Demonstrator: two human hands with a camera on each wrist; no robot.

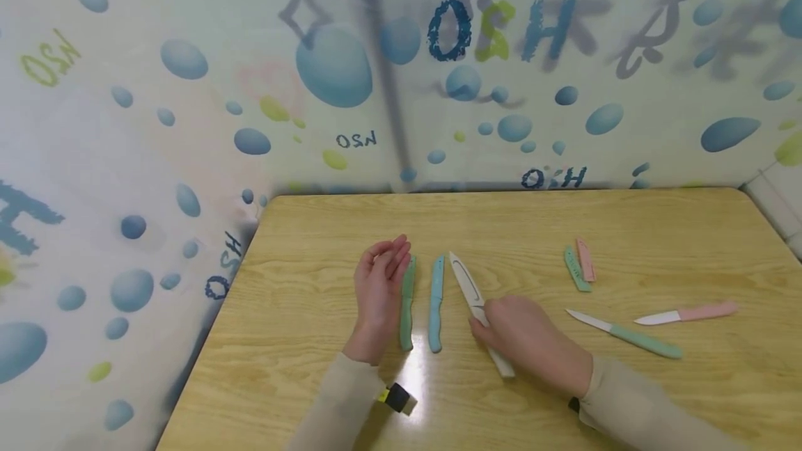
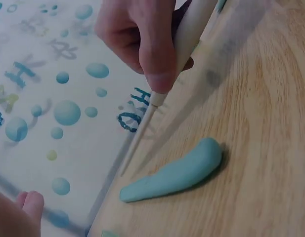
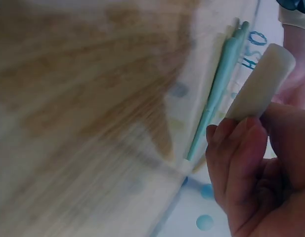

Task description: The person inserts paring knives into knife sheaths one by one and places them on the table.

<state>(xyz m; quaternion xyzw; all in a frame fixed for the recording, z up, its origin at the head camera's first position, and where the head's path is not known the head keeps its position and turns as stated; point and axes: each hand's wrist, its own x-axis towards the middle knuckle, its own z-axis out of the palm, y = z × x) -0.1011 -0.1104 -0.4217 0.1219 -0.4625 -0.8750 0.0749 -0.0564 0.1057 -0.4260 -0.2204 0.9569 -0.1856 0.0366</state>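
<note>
My right hand [image 1: 529, 339] grips a white knife [image 1: 495, 360] by its handle, with the handle's end sticking out of the fist toward me. Its pale front part, outlined by a dark slot, points away to the upper left. In the left wrist view the knife [image 2: 192, 34] slants down toward the table from the fingers. My left hand [image 1: 377, 291] is held beside a green knife [image 1: 406, 322], fingers loosely bent with nothing in them. A blue knife [image 1: 435, 308] lies between that green one and the white one. Both of these have colored covers over their blades.
To the right lie a bare-bladed green knife [image 1: 645, 341] and a bare-bladed pink knife [image 1: 708, 312]. Behind them a green blade cover [image 1: 575, 271] and a pink blade cover [image 1: 585, 259] lie side by side. A patterned curtain [image 1: 401, 89] borders the wooden table [image 1: 501, 221].
</note>
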